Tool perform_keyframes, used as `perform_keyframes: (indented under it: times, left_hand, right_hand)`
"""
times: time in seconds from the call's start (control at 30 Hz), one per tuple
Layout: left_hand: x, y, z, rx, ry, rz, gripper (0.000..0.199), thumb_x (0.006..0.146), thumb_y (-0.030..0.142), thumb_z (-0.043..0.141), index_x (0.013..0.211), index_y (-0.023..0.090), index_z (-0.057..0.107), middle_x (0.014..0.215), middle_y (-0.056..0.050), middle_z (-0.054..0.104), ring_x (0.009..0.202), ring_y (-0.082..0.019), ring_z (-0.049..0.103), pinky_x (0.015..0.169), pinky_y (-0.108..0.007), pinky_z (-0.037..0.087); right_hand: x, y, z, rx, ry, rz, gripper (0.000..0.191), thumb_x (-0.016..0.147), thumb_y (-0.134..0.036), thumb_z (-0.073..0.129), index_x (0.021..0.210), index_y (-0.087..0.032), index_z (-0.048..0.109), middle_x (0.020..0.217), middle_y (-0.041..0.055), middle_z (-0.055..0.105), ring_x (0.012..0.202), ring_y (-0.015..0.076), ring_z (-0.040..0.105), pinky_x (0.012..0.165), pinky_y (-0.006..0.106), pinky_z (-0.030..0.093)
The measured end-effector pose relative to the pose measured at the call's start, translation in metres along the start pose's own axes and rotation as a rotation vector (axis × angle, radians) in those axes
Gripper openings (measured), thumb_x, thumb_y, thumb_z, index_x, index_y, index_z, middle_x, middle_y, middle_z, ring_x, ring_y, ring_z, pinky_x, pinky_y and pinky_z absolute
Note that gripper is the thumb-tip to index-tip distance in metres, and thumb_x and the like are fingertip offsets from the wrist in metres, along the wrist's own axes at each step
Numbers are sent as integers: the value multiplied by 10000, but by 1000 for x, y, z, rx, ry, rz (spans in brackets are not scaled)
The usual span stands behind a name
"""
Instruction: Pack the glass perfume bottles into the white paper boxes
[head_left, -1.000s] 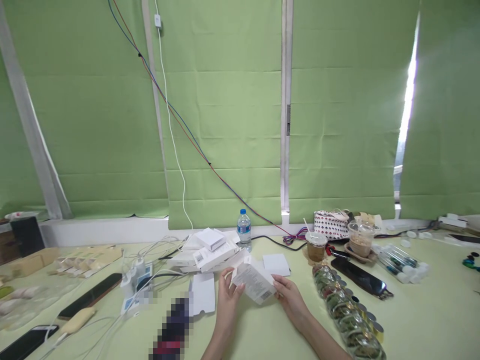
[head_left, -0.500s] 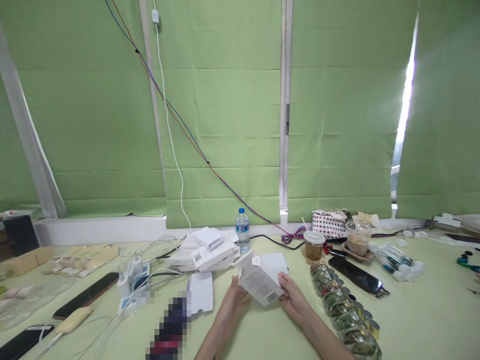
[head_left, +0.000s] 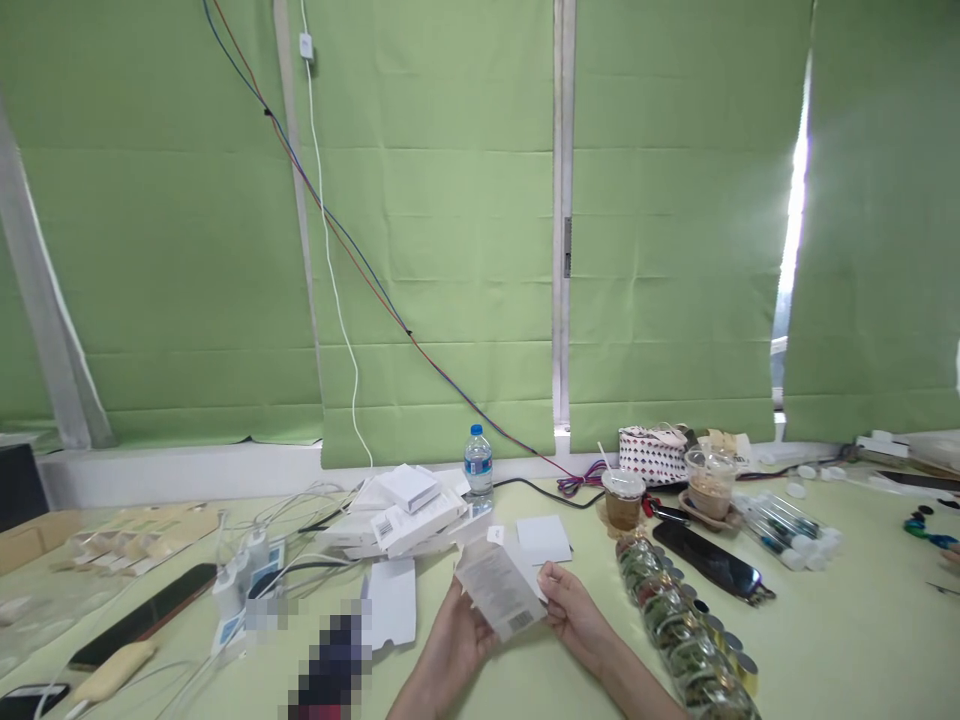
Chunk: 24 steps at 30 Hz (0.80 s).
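Note:
A white carton with fine print and a barcode is held tilted above the table, one small flap sticking up at its top. My left hand supports it from the left and below, its fingers partly behind it. My right hand pinches its right edge between thumb and fingers. Just beyond the carton lies a flat white box or card piece. To the left, a white card sleeve with a notched edge rests on the table, near a heap of white boxes.
A water bottle stands behind the heap. On the right are an iced drink cup, a row of wrapped green packets, a dark phone and capped tubes. Chargers and cables spread over the left side.
The carton, in both hands, has turned and come slightly lower and to the left. The flat white piece beyond it now shows apart from it. The whole view has shifted a little.

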<state>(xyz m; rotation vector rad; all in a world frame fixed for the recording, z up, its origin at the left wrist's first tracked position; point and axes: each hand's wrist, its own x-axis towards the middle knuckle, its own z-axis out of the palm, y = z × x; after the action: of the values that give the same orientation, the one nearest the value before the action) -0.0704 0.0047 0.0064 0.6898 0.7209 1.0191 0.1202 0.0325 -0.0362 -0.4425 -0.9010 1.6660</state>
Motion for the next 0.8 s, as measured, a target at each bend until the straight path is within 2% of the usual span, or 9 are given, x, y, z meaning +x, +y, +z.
perform_keyframes:
  times: [0.1,0.2,0.3,0.4,0.47,0.53,0.67,0.8]
  left_hand:
    - [1,-5,-1,-4,-41,10,440,714,512,706,985,170,651,751,-29,688,667,-167,608,613,-242,444]
    - [3,-9,-2,43,-42,79,328,673,457,763,827,177,687,673,0,671,622,-134,571,578,-213,423]
    - [9,-13,-5,137,5,142,355,628,477,797,746,159,693,604,8,645,554,-95,519,531,-187,388]
    - [17,-16,-11,213,82,214,451,527,470,855,780,130,701,637,-16,666,515,-67,480,508,-172,368]
    - [21,-17,-16,252,162,282,507,457,444,886,794,118,694,644,-24,668,500,-59,467,486,-166,348]
    - [22,-15,-22,285,229,325,506,424,416,897,772,129,668,569,15,617,460,-48,434,448,-157,300]
    - [22,-11,-30,318,300,363,438,479,404,864,710,177,570,448,104,460,378,-29,318,409,-154,205]
    - [24,-10,-29,383,334,417,380,523,391,818,718,189,564,450,103,458,386,-51,347,426,-171,242]
  right_hand:
    - [2,4,0,-34,0,20,431,621,-410,842,664,-172,485,508,-108,426,388,-5,167,405,152,92]
    - [5,8,-1,-57,18,14,466,594,-458,842,650,-177,476,487,-110,431,366,-9,166,396,159,67]
    - [8,12,-4,-64,56,-9,473,586,-490,833,650,-177,484,474,-114,426,357,-11,172,391,156,76]
    - [11,13,-8,-56,112,-42,448,592,-485,828,668,-173,515,468,-106,450,346,-8,214,382,152,99]
    - [10,13,-9,-44,149,-56,412,591,-437,839,680,-171,538,467,-96,478,340,1,275,371,147,141]
    - [9,12,-8,-24,176,-64,364,616,-391,834,744,-175,570,518,-74,548,370,22,383,385,142,239]
    - [3,13,-4,15,176,-51,372,655,-319,825,905,-178,588,634,-26,643,517,91,570,491,180,416]
    - [1,14,-5,52,196,-52,363,627,-254,843,873,-171,589,678,-19,662,543,91,599,503,181,465]
